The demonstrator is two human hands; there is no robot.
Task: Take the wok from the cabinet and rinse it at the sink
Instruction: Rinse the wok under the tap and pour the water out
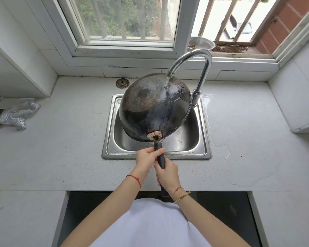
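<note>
A black wok (150, 107) is held upside down and tilted over the steel sink (202, 150), its rusty, worn underside facing up. Water runs from the curved chrome faucet (202, 59) onto the far right part of that underside. Both hands grip the wok's long black handle (161, 160). My left hand (145, 156) holds it near the wok. My right hand (167, 174) holds it lower, closer to my body. The wok's inside is hidden.
A crumpled silver cloth (16, 113) lies on the counter at the far left. A round sink strainer (122, 83) sits behind the sink near the wall. Water pools on the counter right of the sink. A metal bowl (202, 43) stands on the window ledge.
</note>
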